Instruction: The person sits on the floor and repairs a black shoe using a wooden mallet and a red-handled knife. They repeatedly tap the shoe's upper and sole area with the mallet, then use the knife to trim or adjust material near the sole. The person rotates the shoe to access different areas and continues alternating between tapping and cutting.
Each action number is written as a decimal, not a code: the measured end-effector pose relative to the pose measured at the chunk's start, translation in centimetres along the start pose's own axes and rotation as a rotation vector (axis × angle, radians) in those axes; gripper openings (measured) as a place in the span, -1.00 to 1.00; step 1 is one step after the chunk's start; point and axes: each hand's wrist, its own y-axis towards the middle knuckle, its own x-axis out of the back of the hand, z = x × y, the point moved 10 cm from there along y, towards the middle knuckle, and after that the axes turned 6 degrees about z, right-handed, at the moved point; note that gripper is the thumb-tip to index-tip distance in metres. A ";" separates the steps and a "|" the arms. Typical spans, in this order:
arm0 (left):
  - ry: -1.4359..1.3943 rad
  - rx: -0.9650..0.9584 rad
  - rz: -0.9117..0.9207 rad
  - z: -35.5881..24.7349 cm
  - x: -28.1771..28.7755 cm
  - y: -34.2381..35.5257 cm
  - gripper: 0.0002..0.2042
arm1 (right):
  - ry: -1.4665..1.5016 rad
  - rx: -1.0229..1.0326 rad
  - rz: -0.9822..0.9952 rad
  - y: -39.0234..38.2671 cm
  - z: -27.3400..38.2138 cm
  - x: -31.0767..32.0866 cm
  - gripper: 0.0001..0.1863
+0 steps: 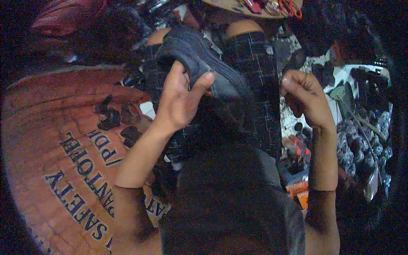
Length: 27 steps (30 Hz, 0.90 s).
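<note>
A dark grey-black shoe [219, 70] lies across my lap, its opening toward the left and its other end toward the lower right. My left hand [178, 100] grips it near the opening. The fingers go inside the shoe and the thumb presses on its near side. Away from the shoe, above the right knee, my right hand [308, 95] is raised with the fingers curled in and the thumb pressed against them. Whatever those fingers may hold is too small or dark to make out. Beneath the shoe are the dark checked shorts [263, 97] on my legs.
On the left spreads a large orange-red printed sack [55, 127]. A round wooden surface [229, 5] at the far side carries red and yellow small items. Cluttered ground on the right holds a pale green fan-shaped thing [338, 93], clear plastic-wrapped items [352, 142] and an orange box [298, 190].
</note>
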 end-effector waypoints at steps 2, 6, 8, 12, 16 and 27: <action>0.054 0.057 0.037 0.9 -0.8 0.2 -0.65 | 0.123 0.060 -0.068 -0.4 -1.1 0.6 -0.73; 0.099 0.075 0.045 0.4 -1.5 2.0 -0.71 | -0.263 0.255 -0.049 -0.5 -1.4 -2.6 -0.84; 0.027 0.088 0.008 0.2 -1.2 2.4 -0.72 | -0.309 0.130 0.020 0.1 -3.3 -3.9 -0.81; -0.033 0.254 0.001 2.2 -0.4 2.1 -0.70 | -0.224 0.138 -0.052 -0.4 -3.1 -3.2 -0.68; -0.132 0.442 0.234 5.8 -3.1 0.0 -0.73 | 0.247 -0.026 0.013 0.0 -4.3 -3.7 -0.62; 0.042 0.444 0.258 9.5 -4.4 -2.0 -0.55 | 0.710 -0.119 -0.099 1.8 -7.7 -7.1 -0.73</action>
